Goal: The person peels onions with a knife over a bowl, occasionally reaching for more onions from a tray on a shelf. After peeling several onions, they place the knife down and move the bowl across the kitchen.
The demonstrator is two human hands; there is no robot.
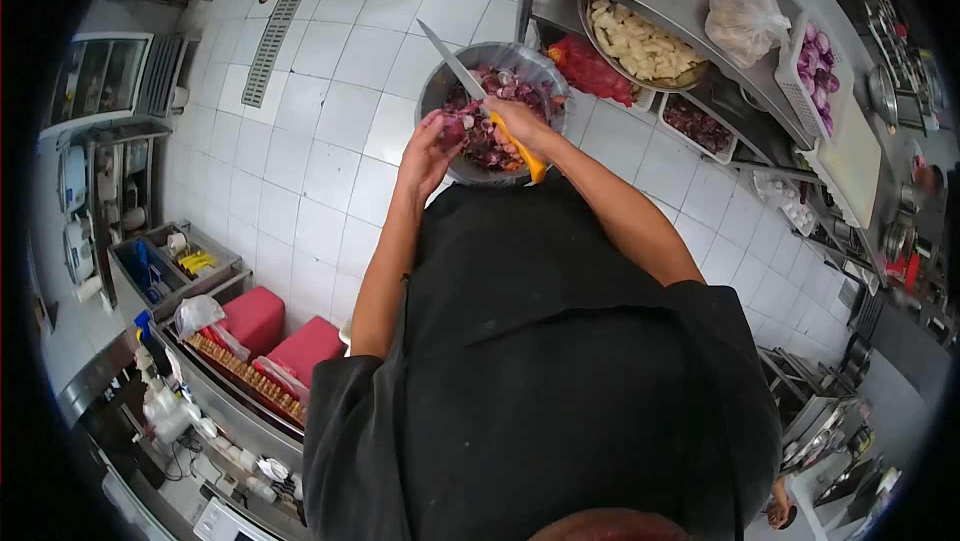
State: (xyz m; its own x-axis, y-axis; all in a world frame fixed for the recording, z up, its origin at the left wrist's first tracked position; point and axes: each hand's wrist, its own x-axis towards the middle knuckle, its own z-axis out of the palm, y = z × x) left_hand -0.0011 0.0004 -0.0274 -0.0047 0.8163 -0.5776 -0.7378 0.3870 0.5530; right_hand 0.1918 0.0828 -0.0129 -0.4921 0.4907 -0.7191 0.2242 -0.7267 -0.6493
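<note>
My right hand is wrapped round the yellow handle of a large knife, whose blade points up and to the left over the bin. Closed round a red onion, my left hand is at the near left side of the bin, close to the right hand. Below both hands stands a round grey bin lined with a clear plastic bag. Purple onion skins and scraps fill much of it. The onion is partly hidden by my left fingers.
To the right is a steel table holding a crate of peeled red onions and a white cutting board. Beneath it are a red mesh sack, a large bowl of pale chunks and a tray of dark pieces. Pink containers stand lower left.
</note>
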